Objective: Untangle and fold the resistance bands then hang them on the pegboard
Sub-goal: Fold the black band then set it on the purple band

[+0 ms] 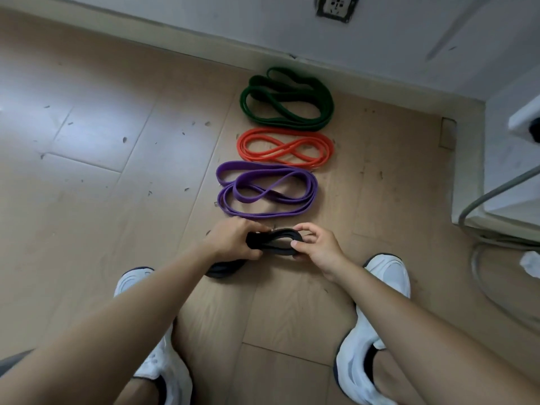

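Scuffed pale wood-plank floor (102,135) below a white wall (233,21) with a socket (337,5).

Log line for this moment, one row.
left hand: grips black band | right hand: pinches same band | green band, orange band, purple band: folded on floor

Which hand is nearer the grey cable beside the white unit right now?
Right. The right hand, holding the folded black rubber resistance band, sits left of the grey cable; the left hand grips the band's other end, further left.
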